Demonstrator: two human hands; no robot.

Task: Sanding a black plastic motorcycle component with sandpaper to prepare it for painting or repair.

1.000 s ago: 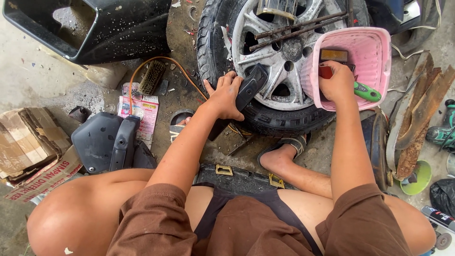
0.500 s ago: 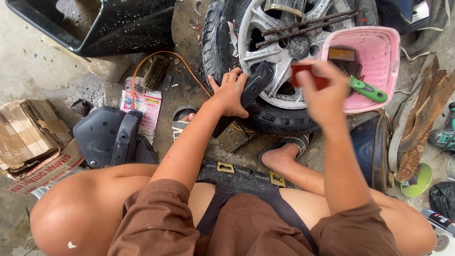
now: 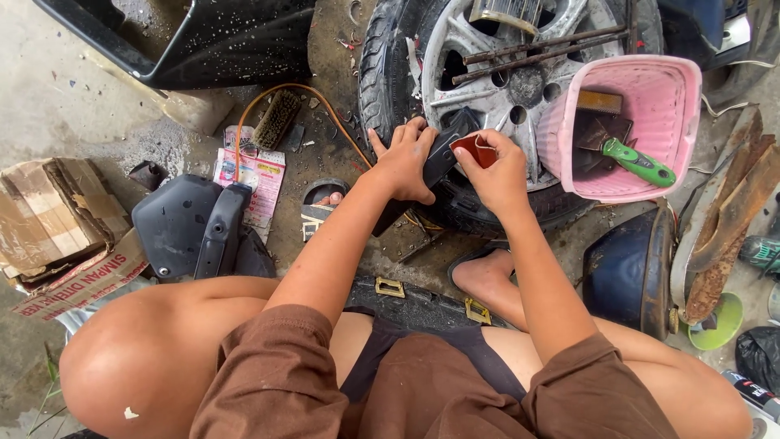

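On the tyre (image 3: 390, 73), left hand (image 3: 404, 162) gripping a black panel (image 3: 439, 158), right hand (image 3: 496, 167) pinching a red-brown piece (image 3: 475, 149); pink-and-white printed packet (image 3: 252, 175) on ground.

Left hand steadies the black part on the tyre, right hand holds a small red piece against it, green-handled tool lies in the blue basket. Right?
Not quite. In the head view the basket holding the green-handled tool is pink, not blue. The rest holds: left hand on the black part, right hand with the red piece.

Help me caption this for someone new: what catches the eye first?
The pink basket at upper right, resting on the wheel, with a green-handled tool inside. At centre, the left hand steadies a black piece against the tyre while the right hand pinches a small red piece beside it. A torn cardboard box lies far left.
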